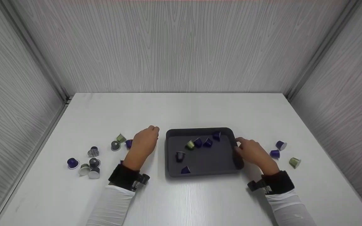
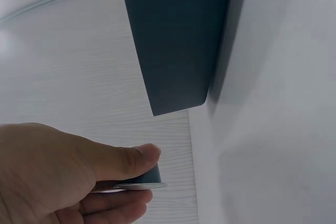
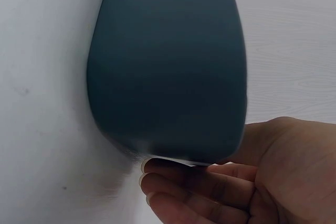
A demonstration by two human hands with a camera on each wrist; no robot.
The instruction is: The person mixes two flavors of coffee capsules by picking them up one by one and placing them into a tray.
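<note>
My left hand is over the table just left of the dark grey tray. In the left wrist view it pinches a dark coffee capsule by thumb and fingers, the capsule's flat rim facing down; the head view hides it. At the tray's right end, my right hand grips the wall, fingertips tucked at the lower edge in the right wrist view. Inside the tray lie several capsules: a green one, a dark grey one and dark blue ones.
Left of the tray, several loose capsules lie on the white table, among them a blue one and a green one. On the right are two blue capsules and a green capsule. Wood-grain panels enclose the table.
</note>
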